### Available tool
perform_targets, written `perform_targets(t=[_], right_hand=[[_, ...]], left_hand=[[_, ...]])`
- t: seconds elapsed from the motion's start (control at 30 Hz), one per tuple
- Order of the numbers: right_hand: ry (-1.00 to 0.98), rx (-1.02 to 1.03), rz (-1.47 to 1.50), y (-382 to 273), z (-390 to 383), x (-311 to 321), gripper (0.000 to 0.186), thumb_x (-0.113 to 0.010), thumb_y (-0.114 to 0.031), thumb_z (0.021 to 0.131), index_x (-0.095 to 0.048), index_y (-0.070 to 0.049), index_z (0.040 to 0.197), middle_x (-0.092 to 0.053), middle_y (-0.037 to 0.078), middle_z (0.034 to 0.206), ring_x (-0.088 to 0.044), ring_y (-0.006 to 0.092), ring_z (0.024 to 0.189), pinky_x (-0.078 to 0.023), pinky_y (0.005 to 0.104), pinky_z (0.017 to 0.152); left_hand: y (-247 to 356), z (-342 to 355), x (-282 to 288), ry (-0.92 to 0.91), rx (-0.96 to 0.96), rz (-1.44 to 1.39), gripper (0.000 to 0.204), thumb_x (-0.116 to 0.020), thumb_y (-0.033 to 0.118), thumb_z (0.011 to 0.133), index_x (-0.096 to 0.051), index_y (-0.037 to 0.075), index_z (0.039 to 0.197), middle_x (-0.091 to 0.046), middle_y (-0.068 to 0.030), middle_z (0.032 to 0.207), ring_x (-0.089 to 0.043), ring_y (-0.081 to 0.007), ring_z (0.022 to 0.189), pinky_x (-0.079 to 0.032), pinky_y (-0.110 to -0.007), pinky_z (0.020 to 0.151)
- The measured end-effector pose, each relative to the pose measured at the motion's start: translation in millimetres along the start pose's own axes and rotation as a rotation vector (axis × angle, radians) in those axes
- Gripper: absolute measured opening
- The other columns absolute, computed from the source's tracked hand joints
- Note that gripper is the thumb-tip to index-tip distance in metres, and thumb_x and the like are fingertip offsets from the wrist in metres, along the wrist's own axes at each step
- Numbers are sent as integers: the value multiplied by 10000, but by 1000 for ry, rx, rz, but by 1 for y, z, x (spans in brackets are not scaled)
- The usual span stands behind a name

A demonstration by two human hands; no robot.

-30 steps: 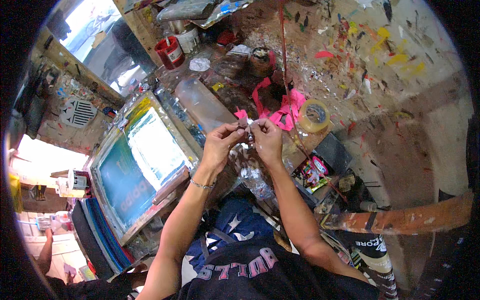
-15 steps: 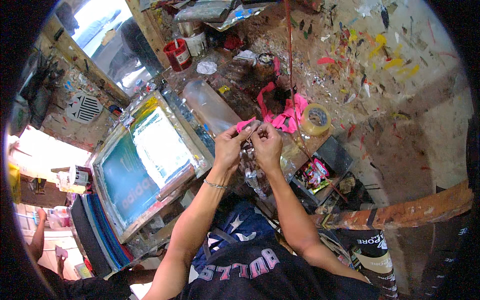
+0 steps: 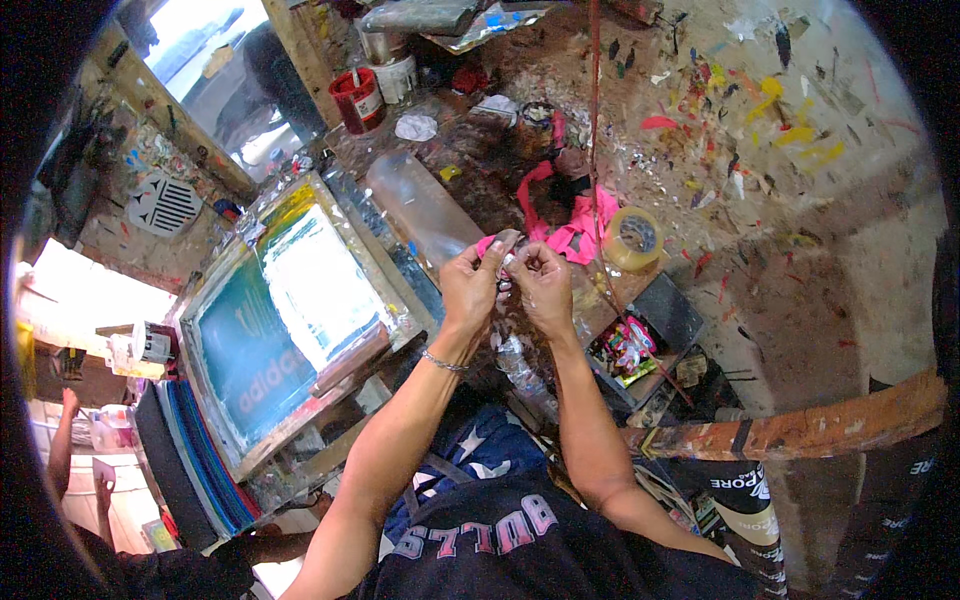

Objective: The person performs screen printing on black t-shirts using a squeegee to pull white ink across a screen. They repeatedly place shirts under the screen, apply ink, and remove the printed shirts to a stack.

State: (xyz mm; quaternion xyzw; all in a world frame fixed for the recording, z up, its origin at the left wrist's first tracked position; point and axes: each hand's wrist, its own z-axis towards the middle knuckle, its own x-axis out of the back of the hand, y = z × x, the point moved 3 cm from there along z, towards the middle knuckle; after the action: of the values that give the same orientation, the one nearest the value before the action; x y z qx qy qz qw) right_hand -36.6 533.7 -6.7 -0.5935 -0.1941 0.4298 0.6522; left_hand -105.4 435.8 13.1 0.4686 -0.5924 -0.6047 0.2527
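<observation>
Head view: pink piece [image 3: 486,243] pinched by the left hand [image 3: 468,288]; right hand [image 3: 544,290] narrowed, its hold unclear.
The piece is best steadied close to where it is pinched.

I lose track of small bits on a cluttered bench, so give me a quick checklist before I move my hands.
1. Left hand gripping the small pink piece: ok, fingers look pinched on it.
2. Right hand gripping something: cannot tell, its fingers hide what is between them.
3. Tape roll apart from both hands: ok, it lies to their right.
4. Bench free of scraps beyond the hands: not ok, pink strips lie there.
5. Red can upright: ok, it stands farther back.
</observation>
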Motion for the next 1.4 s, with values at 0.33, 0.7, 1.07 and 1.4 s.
perform_targets(t=[0.33,0.7,1.07,1.4], right_hand=[[91,-59,143,12,2,-7,68,-687,-69,962,-620,-62,954,-687,20,835,-651,124,649,-524,261,587],[-174,342,-513,-33,-2,-32,69,-732,-21,842,-684,-12,890,-704,118,873,-698,236,776,-537,340,692],[-275,262,-582,-35,-12,-61,418,-816,-123,799,-726,-72,1204,-673,138,1116,-654,258,1027,-514,357,901],[-657,499,-827,-36,-20,-90,401,-797,-53,784,-720,-88,1175,-677,137,1206,-690,300,1046,-557,372,884]], left_hand=[[12,-10,1,-34,86,-231,245,-648,88,994,-710,-16,1207,-742,-84,1118,-675,-122,919,-541,-260,807],[1,10,49,-86,264,-551,225,-616,-5,969,-638,-96,1174,-713,-145,1054,-694,-212,908,-571,-310,820],[6,-12,63,46,232,-697,241,-463,55,1037,-643,11,1191,-690,-101,1111,-674,-208,950,-570,-337,804],[20,-83,98,126,362,-522,203,-543,239,996,-680,107,1063,-673,-42,1039,-622,-173,899,-472,-328,827]])
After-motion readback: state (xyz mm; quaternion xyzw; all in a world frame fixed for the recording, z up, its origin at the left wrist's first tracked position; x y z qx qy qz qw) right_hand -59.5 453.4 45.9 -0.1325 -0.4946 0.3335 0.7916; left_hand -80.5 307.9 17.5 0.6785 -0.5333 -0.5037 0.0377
